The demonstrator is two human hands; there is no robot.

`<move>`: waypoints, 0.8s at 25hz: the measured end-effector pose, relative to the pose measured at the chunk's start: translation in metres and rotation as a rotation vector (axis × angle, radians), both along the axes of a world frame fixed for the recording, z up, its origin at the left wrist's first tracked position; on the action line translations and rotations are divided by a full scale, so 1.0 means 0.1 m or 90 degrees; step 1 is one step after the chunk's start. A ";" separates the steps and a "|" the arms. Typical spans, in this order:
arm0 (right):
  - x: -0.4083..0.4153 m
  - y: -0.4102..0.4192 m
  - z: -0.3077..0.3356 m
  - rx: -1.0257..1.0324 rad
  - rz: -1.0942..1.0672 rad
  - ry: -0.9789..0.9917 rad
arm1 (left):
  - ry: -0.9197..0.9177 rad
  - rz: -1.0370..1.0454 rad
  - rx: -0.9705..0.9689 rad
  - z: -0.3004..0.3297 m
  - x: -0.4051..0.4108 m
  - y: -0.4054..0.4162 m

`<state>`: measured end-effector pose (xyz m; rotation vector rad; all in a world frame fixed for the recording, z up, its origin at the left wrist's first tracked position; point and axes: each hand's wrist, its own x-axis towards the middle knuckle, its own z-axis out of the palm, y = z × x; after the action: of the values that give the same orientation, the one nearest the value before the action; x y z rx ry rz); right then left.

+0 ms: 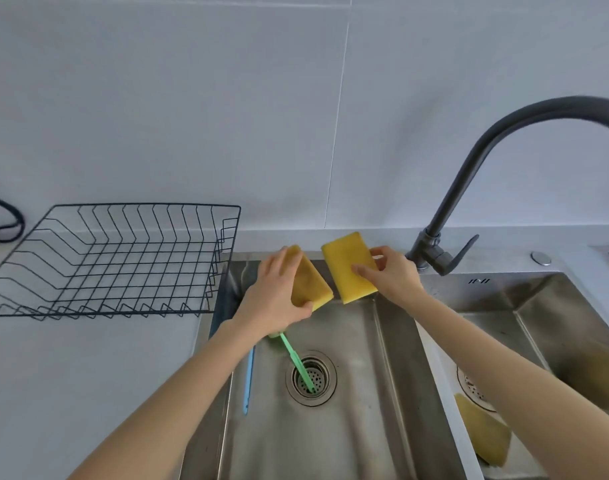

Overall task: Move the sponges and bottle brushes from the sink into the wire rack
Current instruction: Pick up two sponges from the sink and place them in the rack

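My left hand (273,294) grips a yellow sponge (313,287) above the far left part of the left sink basin (351,441). My right hand (391,271) holds a second yellow sponge (344,261) just to its right, tilted up. A green bottle brush (298,362) lies in the basin with its handle over the drain, its head partly under my left wrist. A blue bottle brush (248,382) lies along the basin's left wall. A third yellow sponge (485,433) lies in the right basin. The black wire rack (105,261), with nothing in it, stands on the counter to the left.
A dark curved faucet (469,174) rises behind the divider between the two basins. A round metal button (541,258) sits on the sink deck at right. A dark cable (5,223) lies at the far left by the wall.
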<state>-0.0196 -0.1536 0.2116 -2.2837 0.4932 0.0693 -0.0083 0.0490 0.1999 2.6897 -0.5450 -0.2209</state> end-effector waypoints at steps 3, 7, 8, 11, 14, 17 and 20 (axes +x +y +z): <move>-0.05 0.16 0.22 0.045 -0.003 -0.016 | -0.031 0.015 -0.014 0.20 -0.07 0.21; -0.09 0.48 0.38 0.101 0.006 -0.033 | -0.053 0.035 -0.030 0.36 -0.15 0.55; -0.10 0.57 0.39 0.102 0.009 -0.030 | -0.054 0.037 -0.029 0.38 -0.16 0.63; -0.09 0.87 0.43 0.112 0.024 -0.029 | -0.066 0.047 -0.042 0.44 -0.20 0.94; -0.02 1.18 0.46 0.128 0.037 -0.040 | -0.077 0.068 -0.053 0.48 -0.17 1.28; 0.08 1.46 0.47 0.126 0.040 -0.049 | -0.080 0.088 -0.050 0.50 -0.11 1.59; 0.21 1.74 0.45 0.128 0.044 -0.043 | -0.077 0.117 -0.062 0.49 -0.02 1.90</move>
<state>0.0011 0.0206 0.2563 -2.0987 0.3566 0.0724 -0.0106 0.2392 0.2490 2.6492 -0.3309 0.0197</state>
